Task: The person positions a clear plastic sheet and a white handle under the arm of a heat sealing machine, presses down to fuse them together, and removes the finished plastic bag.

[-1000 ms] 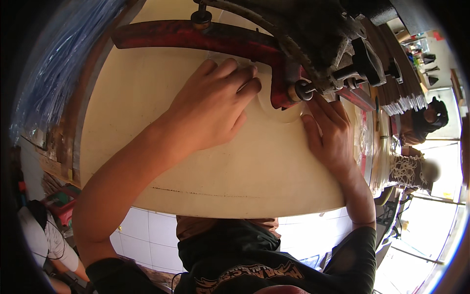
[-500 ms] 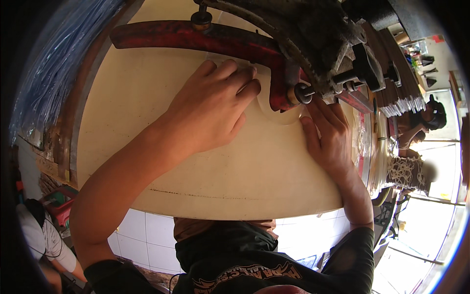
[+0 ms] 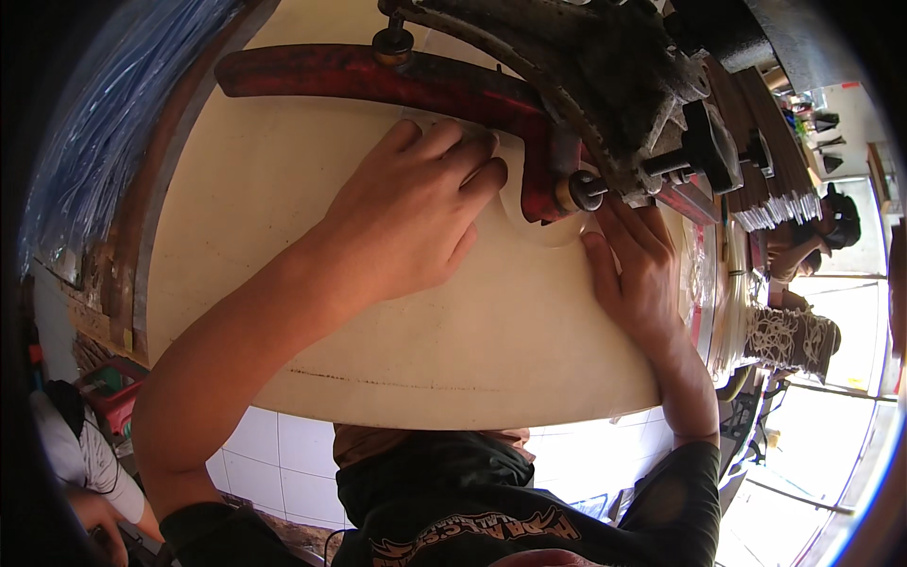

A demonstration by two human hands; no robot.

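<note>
1. Head view: what looks like a clear sheet [image 3: 557, 236] lies between your hands on the bench [image 3: 425, 345], well in from its near edge; a rounded rim shows, the rest is too faint to trace.
2. It should prove light, thin and slippery, easily creased; take it by the outer margins, flat-fingered, clear of the red bar [image 3: 321, 76].
3. Your left hand [image 3: 435, 198] is curled just beside that bar; its fingertips are hidden, so whether they pinch the sheet you cannot tell from here.
4. Your right hand [image 3: 642, 265] reaches forward, fingers close together, thumb apart, tips partly behind the dark metal casting [image 3: 605, 85].
5. Past the bench's left edge lies a heap of bluish clear plastic [image 3: 104, 142], probably limp and slick; near its right edge, a brown stack [image 3: 756, 151].
6. Beyond the near left corner, a red bin [image 3: 118, 411] holds something green, too small to name.
</note>
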